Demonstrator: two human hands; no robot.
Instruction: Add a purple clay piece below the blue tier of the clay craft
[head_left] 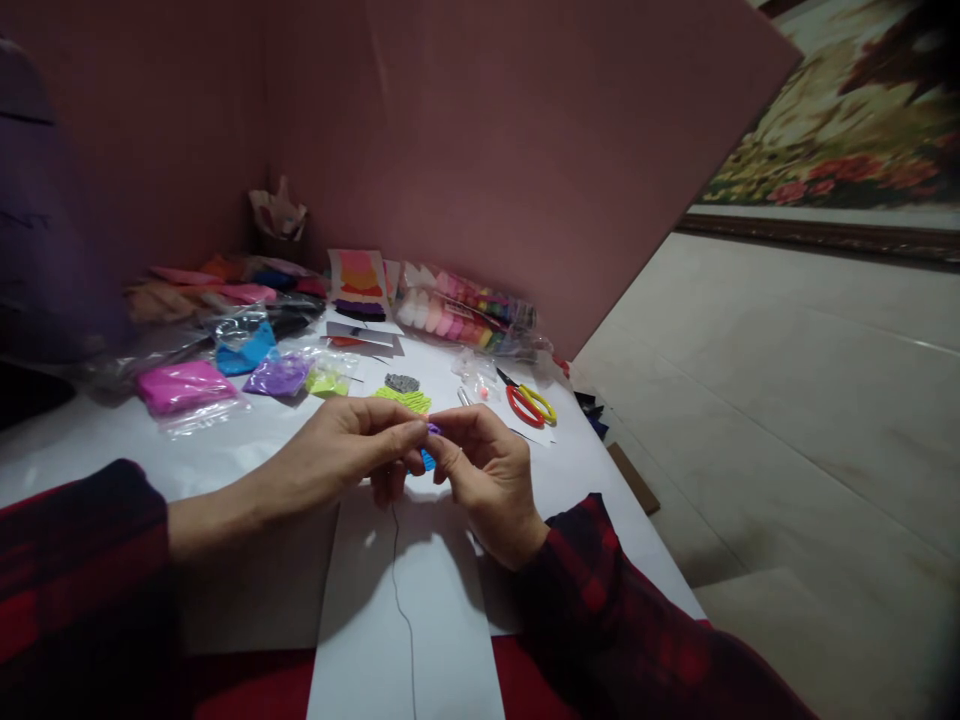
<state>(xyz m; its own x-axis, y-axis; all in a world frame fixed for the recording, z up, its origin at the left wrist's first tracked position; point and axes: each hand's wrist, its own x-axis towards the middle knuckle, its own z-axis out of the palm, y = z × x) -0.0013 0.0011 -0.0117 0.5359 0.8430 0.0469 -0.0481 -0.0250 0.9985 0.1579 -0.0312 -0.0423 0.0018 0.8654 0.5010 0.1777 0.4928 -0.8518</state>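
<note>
My left hand (pixel 375 442) and my right hand (pixel 484 470) meet over a white sheet of paper (pixel 442 640). A small bit of purple clay (pixel 433 428) is pinched between the fingertips of both hands, mostly hidden by them. Just behind and below the fingers, the paper bears a textured grey patch (pixel 403 382), a lime-green patch (pixel 401 398) and a blue patch (pixel 428 460), the blue one partly covered. A thin dark line (pixel 405 610) runs down the paper toward me.
Scissors (pixel 532 404) with red and yellow handles lie to the right. Bags of pink clay (pixel 187 385), purple clay (pixel 277 374), blue clay (pixel 247 350) and yellow-green clay (pixel 328 380) sit left. Behind are a colourful card (pixel 360 285) and multicoloured packs (pixel 465 310) against a pink wall (pixel 465 150).
</note>
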